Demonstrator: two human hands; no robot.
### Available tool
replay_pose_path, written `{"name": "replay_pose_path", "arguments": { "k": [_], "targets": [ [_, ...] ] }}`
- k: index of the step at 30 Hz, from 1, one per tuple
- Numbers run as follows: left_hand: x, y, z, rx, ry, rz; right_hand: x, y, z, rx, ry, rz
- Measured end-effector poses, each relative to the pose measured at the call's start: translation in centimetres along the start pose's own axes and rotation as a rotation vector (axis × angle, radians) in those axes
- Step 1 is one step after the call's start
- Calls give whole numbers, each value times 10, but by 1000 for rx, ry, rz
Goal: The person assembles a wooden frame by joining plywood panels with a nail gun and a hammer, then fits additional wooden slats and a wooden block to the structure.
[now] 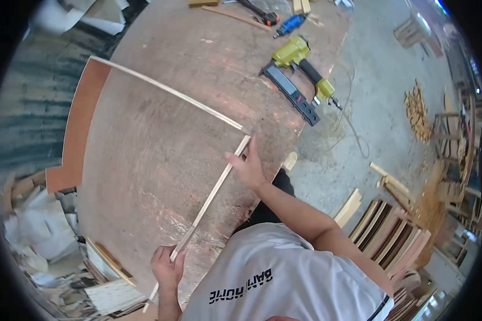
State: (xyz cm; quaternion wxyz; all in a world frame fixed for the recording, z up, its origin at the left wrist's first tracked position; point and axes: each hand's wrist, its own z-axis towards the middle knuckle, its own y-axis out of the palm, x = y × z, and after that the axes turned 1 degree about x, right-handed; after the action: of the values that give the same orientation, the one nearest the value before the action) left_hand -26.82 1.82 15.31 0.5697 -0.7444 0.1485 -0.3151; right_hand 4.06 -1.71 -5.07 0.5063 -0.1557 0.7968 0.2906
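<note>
A thin pale wooden strip (211, 197) slants across the brown worktable (144, 139). My right hand (247, 167) pinches it near its upper end, thumb on one side and fingers on the other. Lower down, my left hand (168, 265) has its fingers closed around the same strip, and the strip's tail runs on past the table's near edge. A second wooden strip (171, 92) lies flat farther off, its right end close to the end at my right hand, so that the two form a corner.
A yellow-green nail gun (294, 59) lies on the table's right side, near a blue air tool (291, 24). A reddish-brown board (80, 128) sticks out at the left edge. Stacked boards (388, 232) and scattered wood offcuts (419, 112) are on the floor at right.
</note>
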Motion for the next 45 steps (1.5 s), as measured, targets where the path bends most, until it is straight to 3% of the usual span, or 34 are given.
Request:
{"name": "replay_pose_path", "arguments": {
  "k": [3, 7, 9, 13, 16, 25, 36, 45],
  "targets": [
    [11, -14, 35, -239, 53, -91, 4, 7, 4, 97, -29, -131],
    [31, -10, 126, -371, 112, -454, -2, 11, 3, 116, -57, -153],
    [76, 7, 196, -160, 504, -82, -12, 6, -2, 82, 10, -247],
    [167, 50, 322, -223, 1034, 165, -14, -3, -7, 25, 33, -337],
    [171, 104, 377, -658, 1094, 447, -11, -7, -12, 14, -30, -317],
    [170, 114, 385, -696, 1088, 159, -14, -1, -13, 30, -76, -310],
    [171, 115, 385, -714, 1099, 171, -22, 2, -5, 75, -47, -205],
    [166, 115, 388, -748, 1132, 145, -17, 11, -2, 162, -137, -223]
  ]
}}
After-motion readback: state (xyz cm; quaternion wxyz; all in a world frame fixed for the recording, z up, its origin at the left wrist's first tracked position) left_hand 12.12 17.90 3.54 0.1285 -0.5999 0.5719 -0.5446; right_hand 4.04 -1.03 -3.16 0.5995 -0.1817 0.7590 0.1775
